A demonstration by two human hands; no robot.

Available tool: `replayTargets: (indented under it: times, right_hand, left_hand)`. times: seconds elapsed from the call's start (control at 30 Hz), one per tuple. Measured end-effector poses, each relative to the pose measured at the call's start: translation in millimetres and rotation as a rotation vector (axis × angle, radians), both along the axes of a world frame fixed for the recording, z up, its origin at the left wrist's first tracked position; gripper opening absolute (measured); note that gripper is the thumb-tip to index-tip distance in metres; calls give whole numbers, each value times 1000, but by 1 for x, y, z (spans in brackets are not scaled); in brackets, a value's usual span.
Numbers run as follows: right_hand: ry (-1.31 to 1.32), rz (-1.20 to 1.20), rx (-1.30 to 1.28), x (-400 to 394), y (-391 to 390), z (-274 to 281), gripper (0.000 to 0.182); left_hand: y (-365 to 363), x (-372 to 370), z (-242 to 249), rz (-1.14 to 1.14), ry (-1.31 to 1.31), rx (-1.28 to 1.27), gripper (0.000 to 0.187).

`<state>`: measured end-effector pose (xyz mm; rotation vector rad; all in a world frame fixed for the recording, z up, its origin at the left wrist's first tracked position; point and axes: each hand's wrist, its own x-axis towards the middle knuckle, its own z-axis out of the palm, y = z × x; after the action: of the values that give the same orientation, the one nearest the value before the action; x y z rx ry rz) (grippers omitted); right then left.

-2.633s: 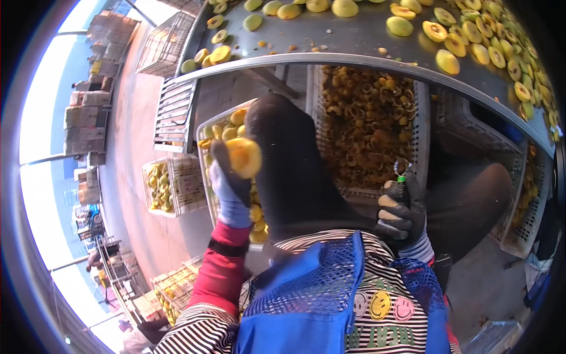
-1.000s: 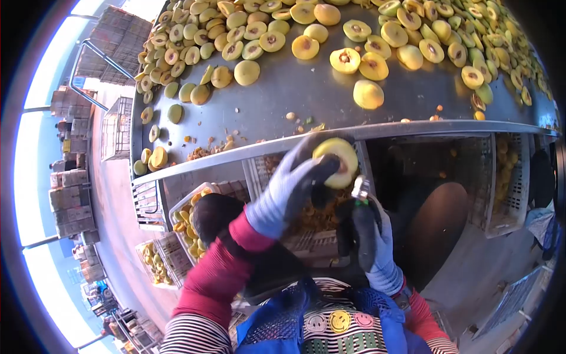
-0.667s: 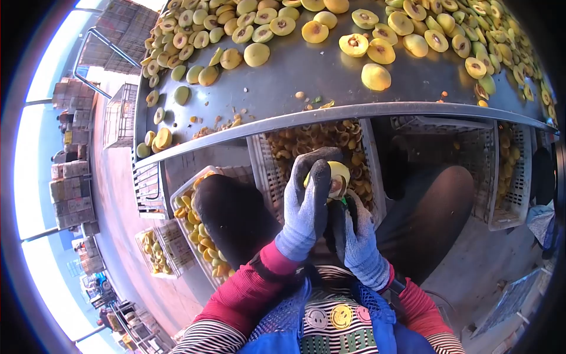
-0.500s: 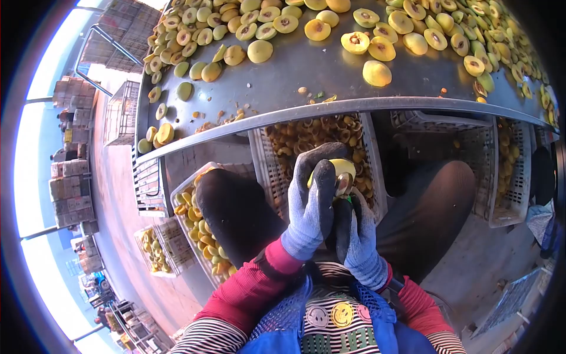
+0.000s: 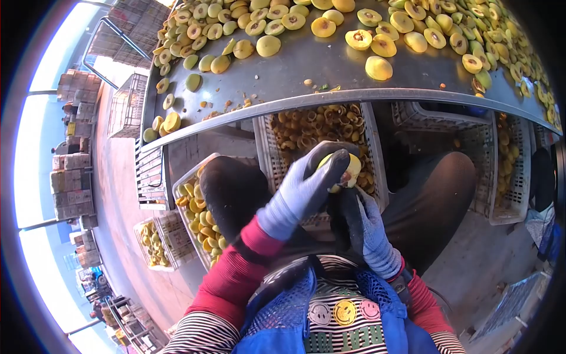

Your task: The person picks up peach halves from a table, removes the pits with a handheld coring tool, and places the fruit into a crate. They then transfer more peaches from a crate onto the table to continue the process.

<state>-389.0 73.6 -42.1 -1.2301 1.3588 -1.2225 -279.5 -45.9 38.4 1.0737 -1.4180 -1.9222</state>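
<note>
Between the thumb and fingers of my left hand, in a grey-and-black glove, is a yellow-green peach half. Its cut face, brownish at the centre, is turned partly to the right. My right hand, gloved alike, is closed just below the fruit, its dark fingertips close to the peach's lower edge. Whatever those fingers grip is hidden from me. Both hands are above my lap, in front of a plastic crate of brown-orange fruit scraps.
A metal table with a raised front edge carries many peach halves. Left of my knee stands a crate of peach halves, with a smaller crate beyond it. Another scrap crate is at the right. Stacked crates line the far left.
My left hand has turned the peach half so more of its cut face shows. My right hand has lowered slightly; the metal and green bits seen near its fingertips are now out of sight.
</note>
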Motion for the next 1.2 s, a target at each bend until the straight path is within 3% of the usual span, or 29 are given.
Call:
replayTargets:
  times: [0.03, 0.07, 0.13, 0.17, 0.2, 0.23, 0.33, 0.37, 0.5, 0.57, 0.67, 0.73, 0.77, 0.8, 0.87, 1.0, 1.07, 1.13, 1.2]
  right_hand:
    - [181, 101, -99, -5, -4, 10, 36]
    - [180, 103, -104, -10, -8, 23, 36]
    - [-1389, 284, 670, -16, -14, 44, 43]
    - [-1389, 289, 669, -14, -14, 45, 43]
    - [-1585, 383, 700, -11, -13, 46, 47]
    - [-1776, 487, 725, -9, -15, 47, 51]
    - [-1946, 522, 762, -3, -7, 46, 52]
    - [-1803, 483, 794, -3, -6, 44, 52]
    - [-1727, 457, 880, 1, -8, 40, 52]
    - [-1936, 591, 816, 5, -7, 39, 50]
    - [-2015, 600, 849, 6, -7, 52, 48]
    - [-2159, 683, 794, 12, -4, 52, 48]
    - [-2306, 765, 719, 16, -4, 51, 47]
    - [-2303, 770, 726, 19, -3, 51, 47]
    - [-2306, 824, 612, 25, -2, 49, 45]
    - [-2224, 802, 714, 28, 1, 40, 45]
    - [-2075, 775, 636, 31, 2, 41, 45]
    - [-2114, 702, 675, 28, -6, 40, 43]
    - [-2023, 647, 771, 24, -10, 27, 44]
  left_hand:
    - [-5, 4, 5, -40, -31, 162, 32]
    - [-5, 6, 2, -38, -33, 158, 32]
    - [-4, 8, -6, -72, -180, -186, 35]
    - [-4, 8, -5, -135, -262, -305, 32]
    - [0, 8, -5, -82, -211, -376, 31]
    - [3, 8, -10, -68, -195, -388, 27]
    - [8, 17, -16, -65, -166, -422, 22]
    - [11, 19, -18, -66, -219, -472, 23]
    - [14, 28, -27, -52, -313, -607, 26]
    - [15, 29, -25, -49, -326, -668, 27]
    - [16, 30, -12, -13, -351, -772, 29]
    - [15, 33, -11, -78, -263, -676, 27]
    - [20, 32, -6, -77, -254, -361, 27]
    - [25, 29, -1, -35, -72, -158, 34]
    - [38, 21, -9, 123, 0, -109, 39]
    - [51, 29, -17, 221, -33, 5, 38]
    - [53, 32, -23, 539, 361, 446, 37]
    - [51, 48, -25, 682, 497, 591, 39]
    - [58, 69, -15, 607, -273, -472, 37]
